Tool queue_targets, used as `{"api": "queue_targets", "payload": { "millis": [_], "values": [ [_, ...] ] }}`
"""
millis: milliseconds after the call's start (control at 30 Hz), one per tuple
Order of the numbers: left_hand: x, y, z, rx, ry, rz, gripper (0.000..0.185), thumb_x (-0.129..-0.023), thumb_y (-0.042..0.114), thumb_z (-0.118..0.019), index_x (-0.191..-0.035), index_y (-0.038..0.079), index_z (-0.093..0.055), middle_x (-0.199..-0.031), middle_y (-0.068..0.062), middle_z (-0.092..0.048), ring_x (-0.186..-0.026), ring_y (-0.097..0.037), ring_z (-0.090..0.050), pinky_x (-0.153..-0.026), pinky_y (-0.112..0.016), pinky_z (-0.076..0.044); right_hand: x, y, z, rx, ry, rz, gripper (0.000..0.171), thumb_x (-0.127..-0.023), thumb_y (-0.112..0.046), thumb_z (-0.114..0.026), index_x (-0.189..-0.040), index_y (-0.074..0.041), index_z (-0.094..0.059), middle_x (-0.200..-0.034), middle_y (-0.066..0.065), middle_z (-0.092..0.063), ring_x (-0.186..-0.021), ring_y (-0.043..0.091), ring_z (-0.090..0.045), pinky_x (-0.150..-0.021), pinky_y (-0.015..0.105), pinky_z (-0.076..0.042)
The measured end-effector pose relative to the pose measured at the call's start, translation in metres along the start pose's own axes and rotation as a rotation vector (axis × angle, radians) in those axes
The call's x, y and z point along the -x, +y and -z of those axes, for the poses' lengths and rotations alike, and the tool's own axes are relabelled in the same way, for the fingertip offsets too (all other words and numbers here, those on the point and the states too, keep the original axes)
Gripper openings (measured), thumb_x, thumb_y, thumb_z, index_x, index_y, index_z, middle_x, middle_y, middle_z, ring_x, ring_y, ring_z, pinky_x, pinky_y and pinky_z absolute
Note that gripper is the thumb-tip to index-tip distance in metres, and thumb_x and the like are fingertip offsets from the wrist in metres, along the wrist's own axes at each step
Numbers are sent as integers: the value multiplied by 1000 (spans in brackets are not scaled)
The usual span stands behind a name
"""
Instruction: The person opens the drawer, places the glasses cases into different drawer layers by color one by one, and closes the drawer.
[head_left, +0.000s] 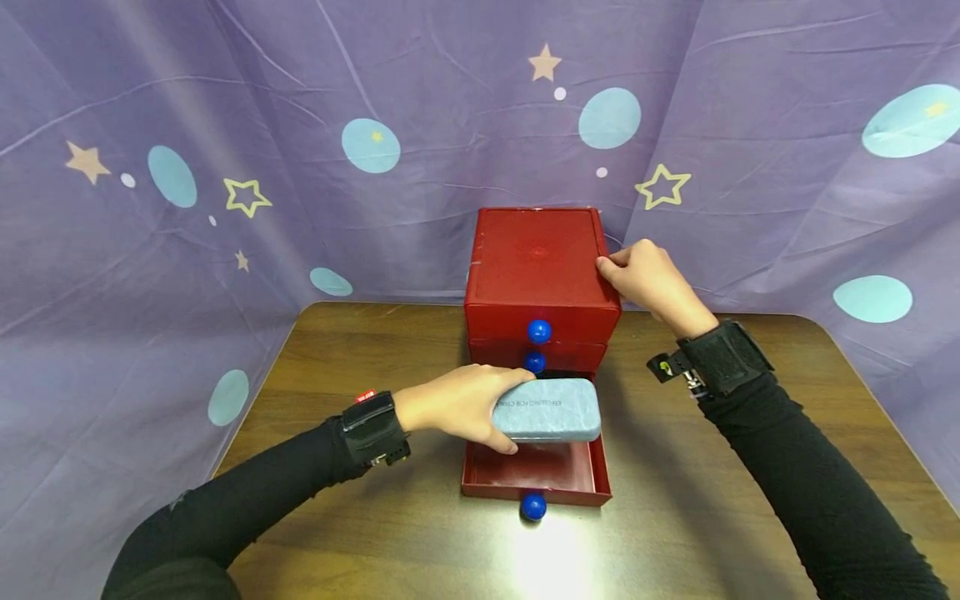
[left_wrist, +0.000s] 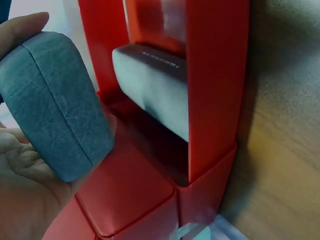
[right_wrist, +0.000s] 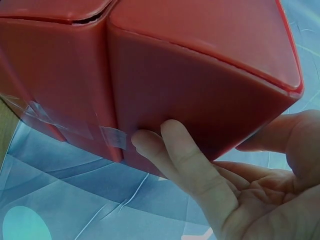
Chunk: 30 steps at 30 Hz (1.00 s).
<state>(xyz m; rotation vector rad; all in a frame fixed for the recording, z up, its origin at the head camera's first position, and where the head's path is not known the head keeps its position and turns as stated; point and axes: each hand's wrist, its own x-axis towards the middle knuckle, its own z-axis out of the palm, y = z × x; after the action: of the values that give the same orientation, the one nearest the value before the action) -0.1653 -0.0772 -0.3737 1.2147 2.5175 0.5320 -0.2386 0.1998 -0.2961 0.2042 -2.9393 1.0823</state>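
The grey case (head_left: 547, 410) is grasped in the left hand (head_left: 457, 404), held over the open bottom drawer (head_left: 537, 477) near the bench's front edge. The red chest (head_left: 538, 271) is braced by the right hand (head_left: 651, 279), fingers pressed flat on its side. The case is best kept level and lowered squarely between the drawer walls.

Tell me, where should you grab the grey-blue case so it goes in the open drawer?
Best around its rounded end, coming from the left side, as the left hand does now: thumb below, fingers on top. The case lies flat and long over the open bottom drawer, so an end grip probably leaves the rest free to lower in. The right hand steadies the red chest.
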Motion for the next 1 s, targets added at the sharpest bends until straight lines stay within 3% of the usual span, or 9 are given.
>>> {"api": "queue_targets", "payload": {
  "millis": [133, 333, 600, 767, 1000],
  "values": [
    [-4, 0, -6, -41, -38, 7, 87, -76, 44, -88, -146, 11, -48, -124, 2, -66, -100, -11, -62, -87, -26, -52, 0, 0, 1, -1, -2, -2, 40, -103, -24, -54, -79, 1, -75, -53, -4, -55, -52, 12, -50, -48, 26, -37],
    [-10, 1, -15, -96, -89, 36, 82, -76, 48, -86, -141, 11, -51, -114, 4, -67, -95, -9, -61, -86, -26, -52, 0, 0, 0, 15, 15, 2, 41, -103, -24, -55, -72, -2, -72, -51, -6, -51, -50, 13, -47, -48, 27, -35],
    [-15, 1, -24, -116, -168, 39, 76, -80, 50, -83, -136, 9, -54, -105, 4, -66, -90, -7, -60, -80, -24, -51, 0, 0, -1, 45, 28, 20, 39, -102, -25, -55, -79, 0, -75, -53, -5, -55, -51, 13, -47, -49, 27, -34],
    [-19, 1, -28, -132, -205, 46, 68, -78, 49, -85, -127, 11, -57, -95, 7, -65, -82, -4, -59, -71, -23, -51, 0, 0, -1, 35, 27, 15, 40, -103, -24, -55, -78, 0, -74, -54, -3, -56, -51, 14, -48, -48, 28, -35],
    [-27, 6, -29, -196, -235, 89, 60, -78, 50, -85, -116, 12, -59, -91, 6, -65, -81, -7, -61, -73, -26, -53, 0, 1, -2, 31, 32, 19, 40, -102, -24, -54, -76, -1, -74, -53, -4, -56, -51, 14, -48, -49, 28, -35]
  ]
}}
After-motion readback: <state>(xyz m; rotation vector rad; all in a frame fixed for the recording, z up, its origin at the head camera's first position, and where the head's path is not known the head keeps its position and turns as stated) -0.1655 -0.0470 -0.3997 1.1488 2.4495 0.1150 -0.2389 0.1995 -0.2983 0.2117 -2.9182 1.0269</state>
